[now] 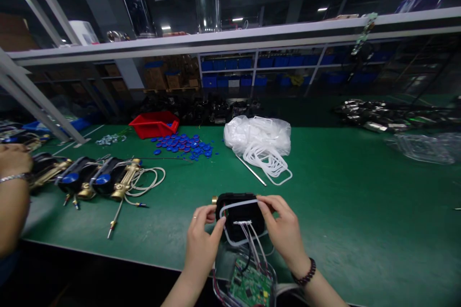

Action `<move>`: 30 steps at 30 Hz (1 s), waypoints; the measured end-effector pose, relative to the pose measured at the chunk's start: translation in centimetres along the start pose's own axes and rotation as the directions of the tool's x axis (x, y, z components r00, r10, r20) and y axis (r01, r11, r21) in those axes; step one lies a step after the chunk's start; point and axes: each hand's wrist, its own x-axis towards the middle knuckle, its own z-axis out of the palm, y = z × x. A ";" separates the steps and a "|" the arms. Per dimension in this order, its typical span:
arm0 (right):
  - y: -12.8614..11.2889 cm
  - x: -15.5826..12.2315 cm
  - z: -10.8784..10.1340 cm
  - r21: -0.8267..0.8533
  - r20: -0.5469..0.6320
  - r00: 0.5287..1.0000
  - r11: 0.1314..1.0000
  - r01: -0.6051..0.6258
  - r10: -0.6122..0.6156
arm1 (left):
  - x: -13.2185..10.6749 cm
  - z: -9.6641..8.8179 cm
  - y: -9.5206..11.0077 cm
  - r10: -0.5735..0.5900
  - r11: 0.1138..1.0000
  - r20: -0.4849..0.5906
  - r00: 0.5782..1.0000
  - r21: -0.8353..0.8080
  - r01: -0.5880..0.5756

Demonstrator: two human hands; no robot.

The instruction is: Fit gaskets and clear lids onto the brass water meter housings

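A black meter housing [240, 212] sits at the near edge of the green bench, held between both hands. My left hand [202, 240] grips its left side, thumb against the rim. My right hand [283, 230] pinches a white rubber gasket ring [237, 203] lying along the housing's top rim. Thin wires run from the housing down to a green circuit board [251, 288] in a clear cover below.
A clear bag with a pile of white gaskets [264, 146] lies behind, a thin metal rod [251, 170] beside it. Blue caps [183, 145] and a red bin [154, 123] sit farther left. Brass meter assemblies [95, 180] lie left, near another person's arm [12, 196].
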 end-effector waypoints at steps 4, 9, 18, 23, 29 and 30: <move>0.2 -0.1 0.2 0.040 -0.011 0.999 0.998 -0.048 0.049 | 0.8 0.7 0.2 0.201 0.973 0.008 0.980 0.115 -0.200; 0.2 -0.3 0.3 0.066 -0.001 0.997 0.994 -0.083 0.083 | 0.9 0.5 0.8 0.237 0.963 0.038 0.971 0.121 -0.240; 0.9 -0.2 0.7 0.068 -0.015 0.989 0.987 -0.145 0.146 | 3.1 0.4 1.0 0.038 0.998 0.064 0.997 -0.043 -0.035; 1.4 0.0 0.9 0.107 -0.033 0.980 0.976 -0.190 0.194 | 3.6 0.8 0.7 -0.056 0.990 0.078 0.995 -0.122 0.065; 2.4 0.5 1.0 0.156 0.002 0.970 0.958 -0.240 0.243 | 4.2 1.0 -0.4 -0.208 0.940 0.172 0.963 -0.239 0.245; 2.4 0.7 0.9 0.156 0.017 0.970 0.958 -0.243 0.243 | 4.3 0.9 -0.6 -0.229 0.926 0.197 0.953 -0.257 0.276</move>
